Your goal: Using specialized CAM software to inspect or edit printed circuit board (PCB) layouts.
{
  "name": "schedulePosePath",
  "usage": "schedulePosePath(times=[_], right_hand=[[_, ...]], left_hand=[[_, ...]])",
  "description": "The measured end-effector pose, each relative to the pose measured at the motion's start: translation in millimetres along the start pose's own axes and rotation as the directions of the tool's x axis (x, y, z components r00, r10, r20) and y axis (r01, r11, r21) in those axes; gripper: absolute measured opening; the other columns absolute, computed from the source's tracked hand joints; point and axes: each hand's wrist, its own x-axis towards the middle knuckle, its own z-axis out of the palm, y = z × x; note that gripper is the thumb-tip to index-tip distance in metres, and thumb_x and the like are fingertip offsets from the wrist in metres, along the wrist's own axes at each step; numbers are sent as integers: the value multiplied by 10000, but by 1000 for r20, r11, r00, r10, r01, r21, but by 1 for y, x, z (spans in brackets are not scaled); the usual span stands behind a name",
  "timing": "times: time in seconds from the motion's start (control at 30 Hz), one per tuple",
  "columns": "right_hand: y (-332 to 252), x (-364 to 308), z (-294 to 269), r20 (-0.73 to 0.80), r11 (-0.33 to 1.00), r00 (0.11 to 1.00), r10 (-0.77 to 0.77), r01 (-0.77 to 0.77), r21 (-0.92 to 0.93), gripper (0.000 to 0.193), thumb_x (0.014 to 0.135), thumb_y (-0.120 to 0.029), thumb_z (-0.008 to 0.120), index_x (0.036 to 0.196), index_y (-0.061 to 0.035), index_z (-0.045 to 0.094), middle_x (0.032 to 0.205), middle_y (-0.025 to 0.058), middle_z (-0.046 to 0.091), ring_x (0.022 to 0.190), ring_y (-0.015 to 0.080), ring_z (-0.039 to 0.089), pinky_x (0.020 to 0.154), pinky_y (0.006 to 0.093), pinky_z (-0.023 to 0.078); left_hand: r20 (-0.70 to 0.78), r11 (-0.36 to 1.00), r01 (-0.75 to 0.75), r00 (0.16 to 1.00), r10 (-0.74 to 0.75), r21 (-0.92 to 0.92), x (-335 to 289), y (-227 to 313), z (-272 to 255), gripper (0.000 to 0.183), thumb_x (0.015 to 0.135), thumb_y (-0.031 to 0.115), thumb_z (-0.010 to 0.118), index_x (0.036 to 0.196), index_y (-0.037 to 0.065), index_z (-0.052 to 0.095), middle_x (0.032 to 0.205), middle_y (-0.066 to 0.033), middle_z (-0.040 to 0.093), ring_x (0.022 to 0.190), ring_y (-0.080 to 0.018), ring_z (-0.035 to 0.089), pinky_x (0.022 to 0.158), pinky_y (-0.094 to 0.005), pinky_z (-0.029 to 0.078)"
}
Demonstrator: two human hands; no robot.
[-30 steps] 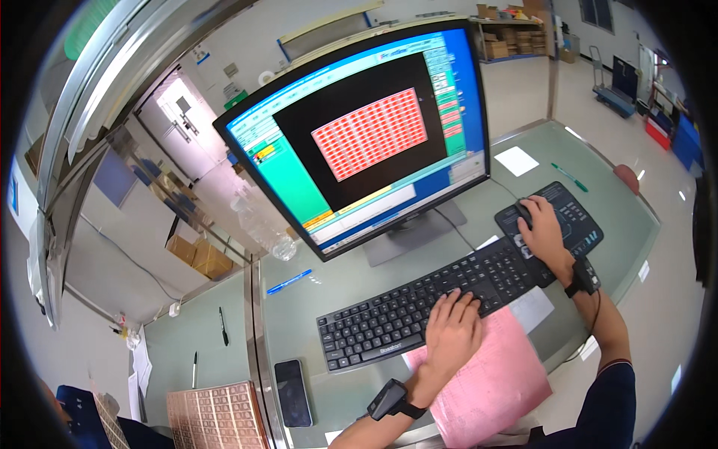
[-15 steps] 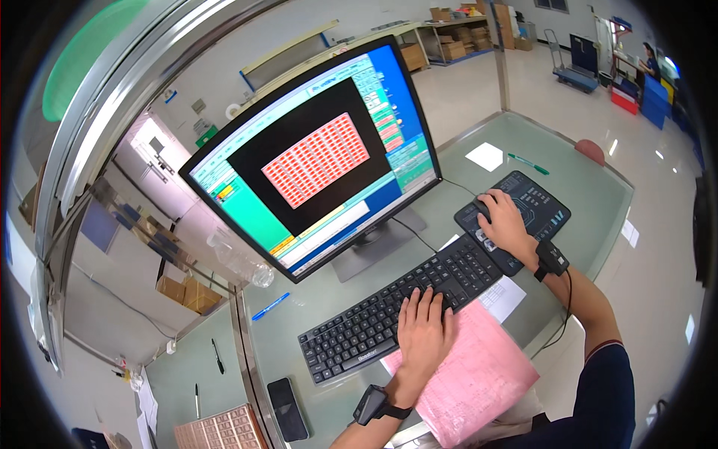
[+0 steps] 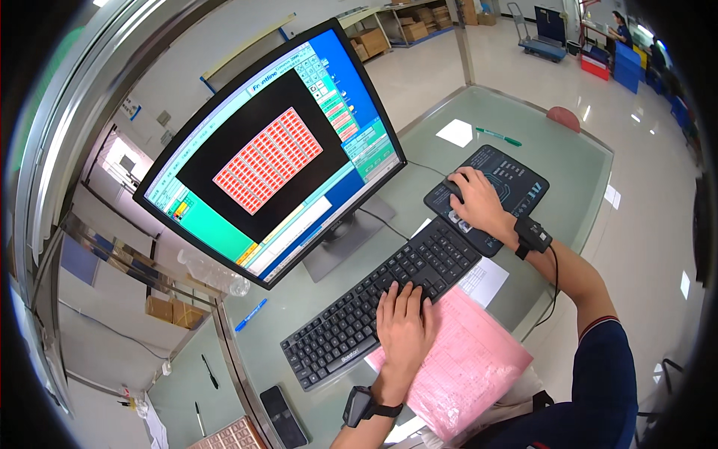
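Note:
My left hand (image 3: pixel 404 333) lies over the right part of a black keyboard (image 3: pixel 329 337), fingers stretched onto the keys and slightly apart. Curved over a dark computer mouse (image 3: pixel 453 185), my right hand (image 3: pixel 482 206) covers most of it. The mouse is at the left side of a black patterned mouse pad (image 3: pixel 520 179). Beyond the keyboard stands a monitor (image 3: pixel 351 153), its screen showing a tilted panel of red rectangles on black. A pink printed sheet in a clear sleeve (image 3: pixel 479 367) lies below my left hand. White paper (image 3: pixel 485 284) sticks out beside the keyboard.
On the glass tabletop (image 3: pixel 576 172) are a blue pen (image 3: pixel 250 315), a green pen (image 3: pixel 499 136) and a phone (image 3: pixel 284 415). A clear plastic bottle (image 3: pixel 228 280) lies by the monitor's left. A cable (image 3: pixel 555 288) hangs from my right wrist device. Far right, people are near blue bins (image 3: pixel 627 69).
The whole view has shifted, so the desk and monitor appear farther left and higher. The panel on the screen looks smaller. Both hands keep their places on keyboard and mouse.

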Motion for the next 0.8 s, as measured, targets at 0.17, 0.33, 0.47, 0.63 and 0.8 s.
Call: schedulePosePath(times=[0.17,0.33,0.47,0.63,0.8], right_hand=[[-2,0,-1,3,1000,1000,-5,5,1,389,878,-140,698,1238,-15,623,1286,203,570,1219,399,552,1041,473,478],[-1,0,-1,-9,1000,1000,-8,8,1,380,870,-133,701,1224,-11,633,1276,200,577,1209,394,556,1036,466,479],[-3,0,-2,-6,1000,1000,-5,5,3,378,866,-130,703,1218,-10,637,1270,197,578,1201,390,558,1035,463,478],[-3,1,-2,-19,1000,1000,-12,12,0,379,864,-132,702,1217,-11,636,1259,189,580,1190,386,560,1035,460,476],[-2,1,-2,-14,1000,1000,-19,19,-4,377,864,-133,701,1214,-12,635,1260,188,580,1194,386,560,1034,461,477]], left_hand=[[-5,1000,-3,1000,3,-2,-1,-1,0,262,935,174,683,1135,12,730,1240,-155,712,1277,-379,596,1116,-513,425],[-5,1000,-3,1000,3,9,-2,-1,0,261,930,172,688,1133,14,733,1236,-150,713,1279,-376,594,1111,-509,427],[-7,1000,-1,1000,1,5,-2,-1,1,261,929,173,689,1131,14,735,1233,-149,713,1280,-376,593,1108,-508,427],[-3,1000,1,1000,-1,4,-1,-1,0,253,927,169,690,1119,11,739,1233,-153,715,1280,-378,594,1109,-510,427],[-1,1000,3,1000,-3,0,-1,-2,0,255,924,168,692,1119,9,740,1241,-160,713,1283,-380,593,1110,-510,426]])
